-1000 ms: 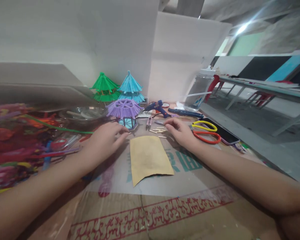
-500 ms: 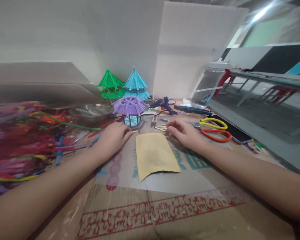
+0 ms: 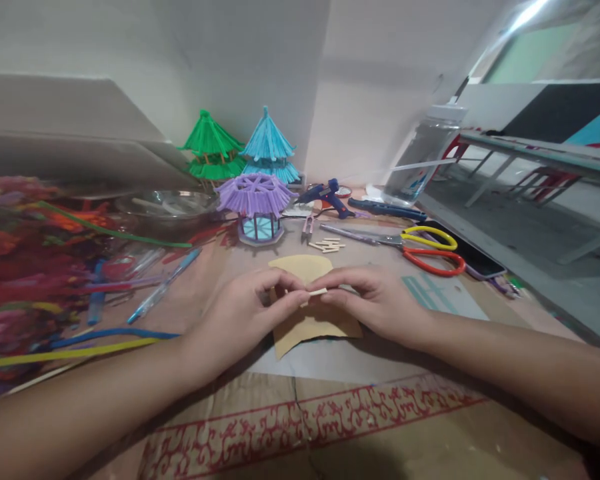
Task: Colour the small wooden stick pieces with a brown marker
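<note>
Over the yellow sandpaper-like sheet, my left hand and my right hand meet at the fingertips. Both pinch a short pale wooden stick between them; a second small piece seems to show just under it, partly hidden by the fingers. Beyond the sheet lies a small pile of similar sticks. Behind my left hand stands a purple roofed model with a light blue base inside.
Green and blue roofed models stand at the back. Scissors, a phone, a glue gun and a bottle are right. Coloured pipe cleaners, a bowl and a pen are left.
My hands have come together over the yellow sheet, from either side of it. A stick is now held between my fingertips, and the view has shifted slightly.
</note>
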A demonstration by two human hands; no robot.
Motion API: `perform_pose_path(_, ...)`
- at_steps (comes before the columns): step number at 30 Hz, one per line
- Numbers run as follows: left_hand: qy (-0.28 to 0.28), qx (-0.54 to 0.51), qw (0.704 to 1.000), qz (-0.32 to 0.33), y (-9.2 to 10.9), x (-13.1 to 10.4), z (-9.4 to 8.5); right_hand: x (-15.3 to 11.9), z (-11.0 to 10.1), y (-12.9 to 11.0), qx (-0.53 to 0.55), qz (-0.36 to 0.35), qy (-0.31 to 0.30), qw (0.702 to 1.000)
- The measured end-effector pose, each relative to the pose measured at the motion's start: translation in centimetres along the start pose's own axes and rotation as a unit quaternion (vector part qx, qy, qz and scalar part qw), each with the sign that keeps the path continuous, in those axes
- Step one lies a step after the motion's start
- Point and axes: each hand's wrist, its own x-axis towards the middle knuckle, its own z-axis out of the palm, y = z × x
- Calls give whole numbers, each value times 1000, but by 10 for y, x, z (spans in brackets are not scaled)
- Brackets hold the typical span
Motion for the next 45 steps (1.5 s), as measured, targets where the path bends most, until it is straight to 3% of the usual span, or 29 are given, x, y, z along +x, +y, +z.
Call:
perform_pose_path(3,-4,5,1000,6,-7,-4,4,0,6,-2,144,81,-17,986)
perform_pose_path(6,-15,12,1000,19,-10,-3,6,2,8,-1,205,92,-28,974)
perform_pose_path(8,-17,13,999,32,-9,-2,7,2,8,-1,196,79,-28,977)
perform_pose_path(13,36,32,995,85,-6,1,4,0,9,-2,183,70,-45,980)
perform_pose_path(20,21,45,990,129,-11,2,3,1,12,2,188,93,-64,976)
perform_pose_path(27,23,63,985,157,-13,1,2,2,10,2,107,92,-53,989)
perform_pose_path(36,8,88,988,128,-9,3,0,-1,16,5,275,122,-73,951)
perform_pose_path(45,14,85,994,63,-7,3,3,-2,15,4,279,86,-88,953)
